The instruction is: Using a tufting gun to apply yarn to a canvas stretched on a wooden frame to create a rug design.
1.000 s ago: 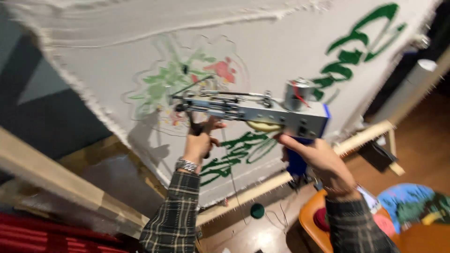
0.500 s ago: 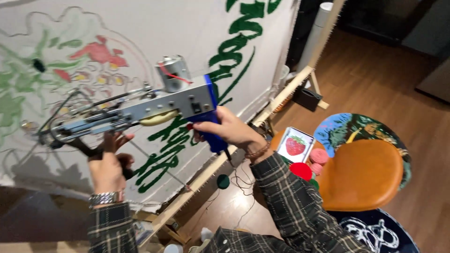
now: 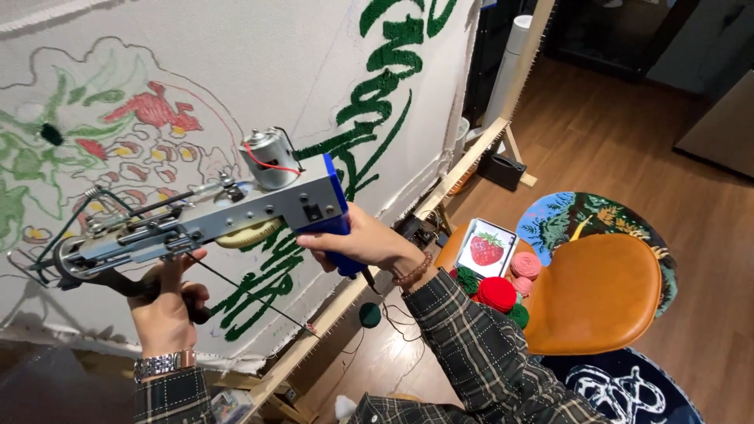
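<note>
1. Hands hold a tufting gun between them, level with the cloth stretched on a wooden frame; the gun lies nearly flat, its thin front end pointing to 9 o'clock.
2. Right hand, at 3 o'clock of the gun, is clenched round the blue grip, wrist bent, a bead bracelet on it and a plaid sleeve running down to 5 o'clock.
3. Left hand, at 7 o'clock of the gun, comes up from below with a watch at the wrist; its fingers wrap the black lower handle.
4. Fingertips of both hands are hidden behind the handles. Whether the gun's tip touches the cloth cannot be told.
5. Yarn balls and a strawberry picture lie on an orange stool at 4 o'clock, well apart.
</note>
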